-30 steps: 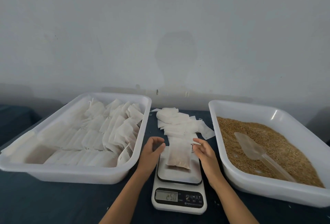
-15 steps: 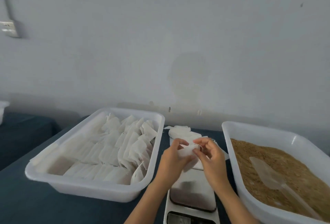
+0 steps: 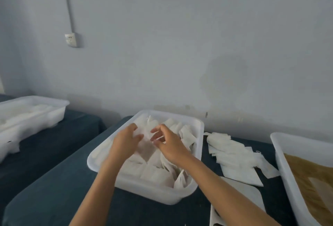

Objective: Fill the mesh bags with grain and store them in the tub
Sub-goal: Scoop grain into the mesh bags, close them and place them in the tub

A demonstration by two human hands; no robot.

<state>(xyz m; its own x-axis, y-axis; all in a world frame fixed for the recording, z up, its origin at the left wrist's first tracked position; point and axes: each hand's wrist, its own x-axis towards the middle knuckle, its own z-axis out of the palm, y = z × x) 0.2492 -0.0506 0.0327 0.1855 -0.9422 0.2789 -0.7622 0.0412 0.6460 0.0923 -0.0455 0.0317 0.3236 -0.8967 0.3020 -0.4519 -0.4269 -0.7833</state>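
At frame centre my left hand (image 3: 126,143) and right hand (image 3: 170,144) pinch one mesh bag (image 3: 146,146) with curled fingers above the packed tub (image 3: 199,135). One grain tub (image 3: 281,155) sits right; a third tub (image 3: 61,103) upper left.

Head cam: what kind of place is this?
Probably a small hand-packing workstation, not a home kitchen. A white tub holds rows of filled bags, empty bags lie stacked on the dark-covered table, and a tray of grain sits at right.
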